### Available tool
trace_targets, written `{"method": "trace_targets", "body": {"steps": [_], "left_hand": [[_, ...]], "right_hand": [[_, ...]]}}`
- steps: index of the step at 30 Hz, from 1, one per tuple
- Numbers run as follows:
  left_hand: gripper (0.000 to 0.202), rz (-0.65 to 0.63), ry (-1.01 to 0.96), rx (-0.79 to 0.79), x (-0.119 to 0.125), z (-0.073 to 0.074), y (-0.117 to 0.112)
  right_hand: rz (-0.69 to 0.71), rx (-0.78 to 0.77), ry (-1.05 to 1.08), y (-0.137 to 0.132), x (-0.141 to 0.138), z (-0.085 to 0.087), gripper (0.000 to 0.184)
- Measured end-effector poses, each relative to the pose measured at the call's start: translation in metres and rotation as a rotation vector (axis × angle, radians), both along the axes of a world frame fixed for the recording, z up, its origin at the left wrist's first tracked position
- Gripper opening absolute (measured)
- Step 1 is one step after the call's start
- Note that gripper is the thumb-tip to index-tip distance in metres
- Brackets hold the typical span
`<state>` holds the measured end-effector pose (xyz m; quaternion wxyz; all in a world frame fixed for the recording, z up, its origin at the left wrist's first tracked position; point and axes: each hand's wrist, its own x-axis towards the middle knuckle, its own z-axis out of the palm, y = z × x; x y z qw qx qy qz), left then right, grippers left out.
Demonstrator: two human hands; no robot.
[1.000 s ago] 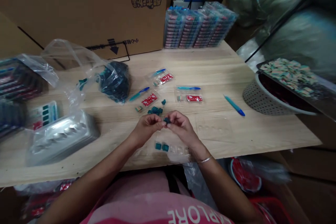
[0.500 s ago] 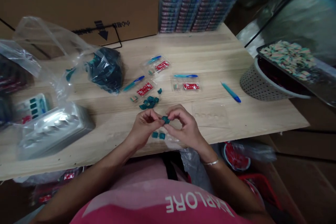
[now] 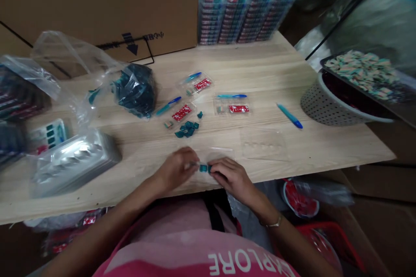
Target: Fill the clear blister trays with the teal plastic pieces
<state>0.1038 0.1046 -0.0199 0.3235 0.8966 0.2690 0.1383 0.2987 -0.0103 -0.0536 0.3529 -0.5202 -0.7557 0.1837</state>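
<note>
In front of me a clear plastic blister tray (image 3: 221, 152) lies near the table's front edge, partly under my hands. One small dark teal square piece (image 3: 203, 168) sits in it between my fingertips. My right hand (image 3: 232, 178) is closed, its fingertips on another teal piece (image 3: 209, 168) at the right. Beside them on the left is my left hand (image 3: 180, 168), fingers pinched together; what they hold, if anything, is hidden. A loose pile of teal pieces (image 3: 186, 129) lies just beyond my hands.
Three clear trays with pens and red-patterned pieces (image 3: 238, 108) lie farther back. A blue pen (image 3: 290, 116) and a clear tray (image 3: 264, 146) are at right. Bagged teal pieces (image 3: 136, 91) and stacked clear trays (image 3: 78, 160) stand left; a perforated basket (image 3: 320, 101) stands right.
Both hands have come down toward the table's front edge. The teal piece held up between them is now down at the tray, and the right fingers rest there.
</note>
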Motion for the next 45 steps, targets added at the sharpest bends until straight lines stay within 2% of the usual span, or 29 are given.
{"method": "trace_targets", "body": {"steps": [2, 4, 7, 12, 16, 18, 23, 25, 29, 32, 34, 37, 41, 43, 45], "left_hand": [[0.011, 0.205, 0.147, 0.143, 0.003, 0.005, 0.023], [0.012, 0.313, 0.321, 0.258, 0.006, 0.008, 0.043], [0.015, 0.302, 0.414, 0.283, 0.008, 0.008, 0.059], [0.020, 0.342, 0.369, 0.284, -0.002, 0.002, 0.057], [0.009, 0.338, 0.308, 0.270, 0.000, -0.002, 0.057], [0.009, 0.344, 0.274, 0.262, 0.004, -0.003, 0.060], [0.008, 0.421, 0.165, 0.208, 0.003, 0.006, 0.054], [0.003, 0.430, 0.010, 0.068, -0.001, 0.013, 0.042], [0.014, 0.387, -0.399, -0.461, -0.004, 0.024, 0.015], [0.018, 0.386, -0.485, -0.720, -0.003, 0.025, -0.002], [0.018, 0.373, -0.497, -0.820, -0.002, 0.023, -0.011], [0.018, 0.323, -0.486, -0.921, -0.002, 0.022, -0.020], [0.019, 0.211, -0.385, -1.092, -0.004, 0.024, -0.018], [0.019, 0.176, -0.343, -1.131, -0.004, 0.023, -0.016], [0.018, 0.177, -0.343, -1.105, -0.004, 0.020, -0.017]], "right_hand": [[0.012, -0.009, -0.007, 0.003, 0.001, 0.002, 0.007], [0.011, -0.012, 0.002, 0.005, 0.003, 0.004, 0.005], [-0.041, 0.000, 0.082, 0.008, 0.006, 0.007, 0.015], [-0.183, 0.091, 0.221, 0.025, -0.002, 0.019, 0.008], [-0.140, 0.084, 0.245, 0.049, -0.014, 0.029, 0.011], [-0.100, 0.077, 0.212, 0.059, -0.019, 0.032, 0.011], [-0.114, 0.023, 0.228, 0.065, -0.025, 0.035, 0.011], [-0.139, -0.043, 0.329, 0.066, -0.027, 0.036, 0.011], [-0.074, -0.246, 0.584, 0.070, -0.031, 0.036, 0.013], [-0.024, -0.290, 0.590, 0.065, -0.030, 0.039, 0.005], [0.020, -0.307, 0.546, 0.057, -0.028, 0.041, 0.003], [0.109, -0.417, 0.557, 0.047, -0.022, 0.044, 0.003], [0.232, -0.562, 0.636, 0.043, -0.013, 0.047, 0.006], [0.244, -0.573, 0.606, 0.042, -0.011, 0.048, 0.006], [0.196, -0.525, 0.530, 0.040, -0.013, 0.048, 0.001]]}}
